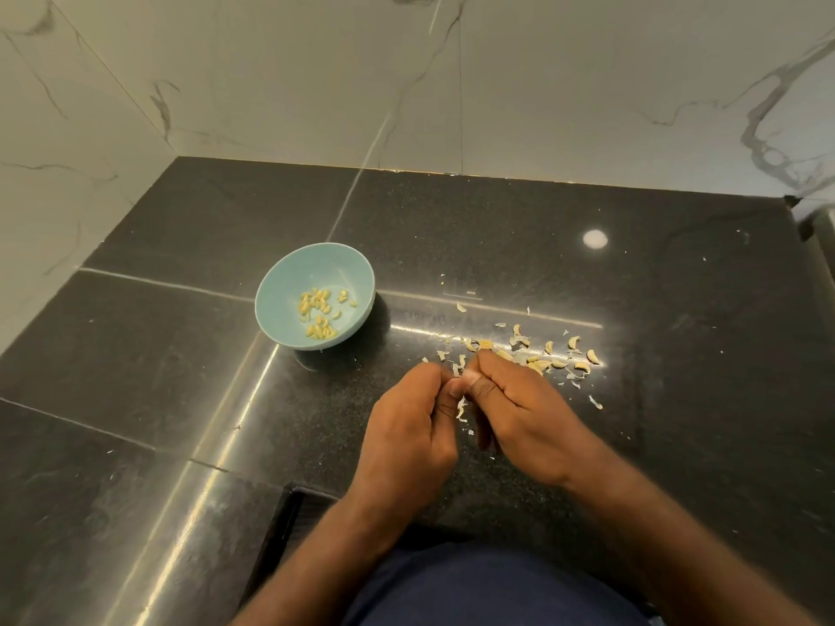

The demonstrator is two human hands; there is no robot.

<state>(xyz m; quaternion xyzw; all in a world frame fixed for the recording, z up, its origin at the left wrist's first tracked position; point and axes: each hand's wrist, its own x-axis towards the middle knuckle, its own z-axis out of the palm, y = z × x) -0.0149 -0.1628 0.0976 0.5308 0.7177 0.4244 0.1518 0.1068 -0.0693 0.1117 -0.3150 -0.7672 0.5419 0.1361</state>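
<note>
Granite counter (497, 246): left hand (406, 426) and right hand (519, 413) pinch what looks like a garlic clove (457, 377), light, slippery; nip its papery skin (461, 408), bowl (289, 282) at ten o'clock

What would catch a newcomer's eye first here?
At centre the left hand and right hand pinch a garlic clove, its skin dangling, over a black counter. To their left stands a pale blue bowl holding peeled cloves; to their right lies a scatter of cloves and papery skins.
</note>
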